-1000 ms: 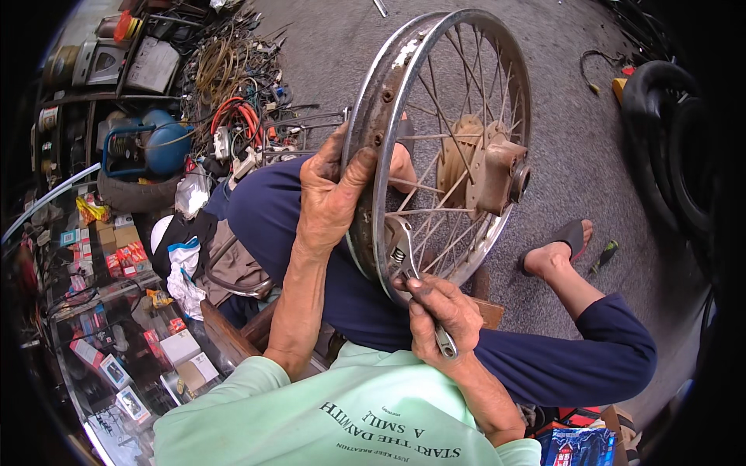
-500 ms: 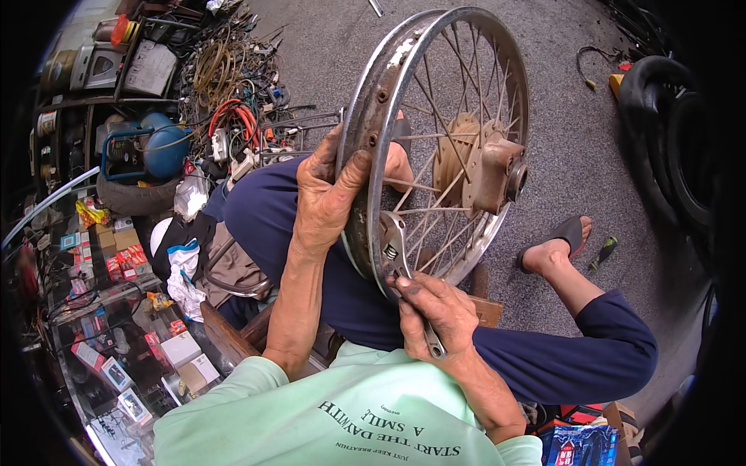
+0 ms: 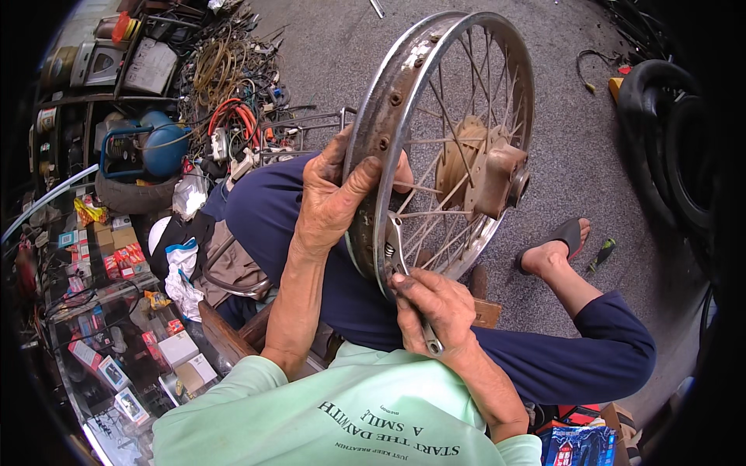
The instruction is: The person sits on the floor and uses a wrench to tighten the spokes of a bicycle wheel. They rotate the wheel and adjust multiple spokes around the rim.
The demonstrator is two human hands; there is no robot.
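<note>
From my end I am seeing a spoked wheel (image 3: 460, 171) leaning on edge across the upper centre of the frame, its rusty hub (image 3: 497, 180) facing right. Left of that hub, the left hand (image 3: 330, 194) is gripping the bare rim (image 3: 398, 116), thumb pressing on its outer channel, fingers partly hiding behind the far edge. At lower centre, the right hand (image 3: 439, 303) is curling snugly around an adjustable wrench (image 3: 396, 242), its upper end lying just beside the rim, near the spokes (image 3: 437, 212); I cannot tell whether it is biting on anything. Navy trousers (image 3: 559, 359) are spreading beneath both hands. A blue tank (image 3: 165, 147) is sitting at upper left, and black tyres (image 3: 651, 128) are showing at the right.
</note>
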